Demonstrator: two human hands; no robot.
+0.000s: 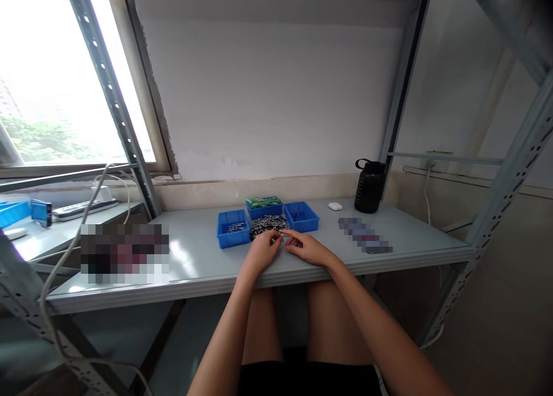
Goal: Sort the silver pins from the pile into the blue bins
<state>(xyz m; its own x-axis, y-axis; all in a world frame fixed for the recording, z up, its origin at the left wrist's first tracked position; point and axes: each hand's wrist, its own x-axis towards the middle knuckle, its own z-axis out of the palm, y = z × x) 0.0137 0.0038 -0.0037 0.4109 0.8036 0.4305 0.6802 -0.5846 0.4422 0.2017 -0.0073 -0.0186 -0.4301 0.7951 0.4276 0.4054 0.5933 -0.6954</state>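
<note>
My left hand [264, 249] and my right hand [309, 248] meet over the table's front part, fingertips close together. Both have curled, pinching fingers. Whatever is between them is too small to make out. Just beyond my fingers lies a heap of small silver and black pieces, perhaps screws [271, 223]; I cannot tell whether a tray holds it. To its left stands a blue bin [234, 238] with a few slim silver pieces. Behind the heap, another blue bin [264, 211] holds green pieces [263, 202]. A third blue bin [307, 225], on the right, has a few dark pieces inside.
On the grey table [194, 257], a black bottle [370, 187] stands at the back right near a small white case [335, 206]. Blurred patches cover items at left and right. Metal shelf posts [108, 79] frame the table, and a white cable [64, 257] hangs at left.
</note>
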